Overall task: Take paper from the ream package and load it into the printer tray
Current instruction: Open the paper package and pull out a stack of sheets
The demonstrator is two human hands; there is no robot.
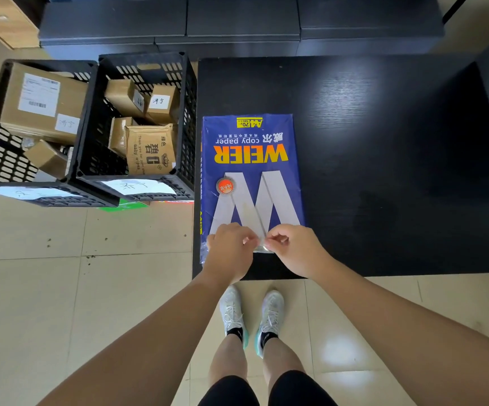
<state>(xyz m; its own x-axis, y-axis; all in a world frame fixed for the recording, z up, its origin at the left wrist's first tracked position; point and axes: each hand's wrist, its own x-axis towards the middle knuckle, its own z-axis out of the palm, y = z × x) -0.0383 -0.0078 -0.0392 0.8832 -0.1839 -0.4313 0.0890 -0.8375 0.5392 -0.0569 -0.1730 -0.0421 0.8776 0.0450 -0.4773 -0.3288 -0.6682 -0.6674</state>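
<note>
A blue ream package (pixel 250 159) of copy paper with a yellow logo lies flat on the left part of a black table (pixel 383 142), its near end toward me. My left hand (pixel 228 253) and my right hand (pixel 294 249) meet at that near end, each pinching the shiny wrapper flap (pixel 262 246) between fingertips. The wrapper still covers the paper. No printer or tray is in view.
Two black plastic crates (pixel 91 118) of cardboard boxes stand left of the table, touching its edge. Dark cabinets (pixel 237 24) run along the far side. Beige tiled floor (pixel 61 288) lies in front, where my feet stand.
</note>
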